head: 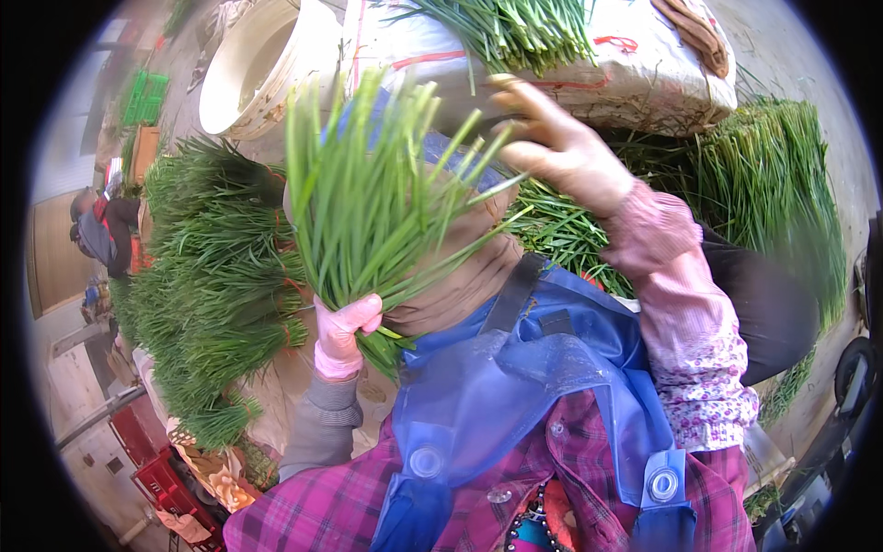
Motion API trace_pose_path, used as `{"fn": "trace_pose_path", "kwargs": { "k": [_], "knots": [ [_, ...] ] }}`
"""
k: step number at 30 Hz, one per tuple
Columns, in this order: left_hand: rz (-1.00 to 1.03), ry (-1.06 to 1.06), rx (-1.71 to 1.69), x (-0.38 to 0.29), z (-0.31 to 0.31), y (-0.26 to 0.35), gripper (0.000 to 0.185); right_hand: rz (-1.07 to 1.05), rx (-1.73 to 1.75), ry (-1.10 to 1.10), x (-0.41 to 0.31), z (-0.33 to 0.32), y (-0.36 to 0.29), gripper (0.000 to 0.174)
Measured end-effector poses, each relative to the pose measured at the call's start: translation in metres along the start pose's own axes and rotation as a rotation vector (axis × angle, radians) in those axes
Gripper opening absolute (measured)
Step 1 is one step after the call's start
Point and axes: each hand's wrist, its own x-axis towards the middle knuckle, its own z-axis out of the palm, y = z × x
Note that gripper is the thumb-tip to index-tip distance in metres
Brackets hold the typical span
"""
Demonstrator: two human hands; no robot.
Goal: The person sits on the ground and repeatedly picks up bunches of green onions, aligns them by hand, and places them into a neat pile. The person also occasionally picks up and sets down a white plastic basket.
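Observation:
My left hand (pixel 345 334) is closed around a loose bundle of garlic chives (pixel 372 207), low on the bundle. The stalks fan upward and outward, and a few leaf ends hang below the fist. My right hand (pixel 552 141), blurred, is raised just right of the bundle's upper ends with its fingers apart; I see nothing in it. Beyond it, more cut chives (pixel 524 31) lie on a stuffed white woven sack (pixel 641 79), pale ends towards me. Loose chives (pixel 566 221) lie beside my lap, partly hidden by my right arm.
Tied chive bundles (pixel 214 276) are piled at left, bound with red ties. A white bucket (pixel 227 96) stands beyond them. At right is a tall stack of chives (pixel 766 186). A wheel (pixel 855 372) and red crates (pixel 159 483) are near the edges. Another person (pixel 103 228) is far left.

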Motion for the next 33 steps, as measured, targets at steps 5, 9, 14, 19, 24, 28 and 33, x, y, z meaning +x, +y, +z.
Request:
{"fn": "trace_pose_path", "kwargs": {
  "k": [5,9,14,19,24,28,33],
  "knots": [
    [-0.083,-0.020,0.174,-0.009,-0.003,0.010,0.028,-0.014,-0.348,0.047,-0.013,0.017,0.004,0.013],
    [-0.135,-0.024,0.156,-0.007,-0.004,0.007,0.025,0.352,-0.454,0.357,-0.034,-0.045,0.031,0.011],
    [-0.123,0.004,0.153,-0.003,-0.001,0.008,0.023,-0.173,-0.421,0.176,-0.039,-0.054,0.034,0.013],
    [-0.125,-0.010,0.149,-0.002,0.001,0.009,0.020,-0.029,-0.413,-0.066,-0.036,-0.007,0.013,0.019],
    [-0.121,0.004,0.136,-0.002,0.003,0.010,0.018,0.081,-0.182,-0.095,-0.033,0.020,0.016,0.024],
    [-0.094,-0.055,0.292,-0.002,0.007,0.013,0.015,-0.229,-0.748,-0.081,-0.031,0.017,0.042,0.013],
    [-0.098,-0.098,0.372,-0.001,0.008,0.015,0.013,-0.181,-1.313,0.074,-0.028,-0.037,0.072,0.009]
  ]
}}
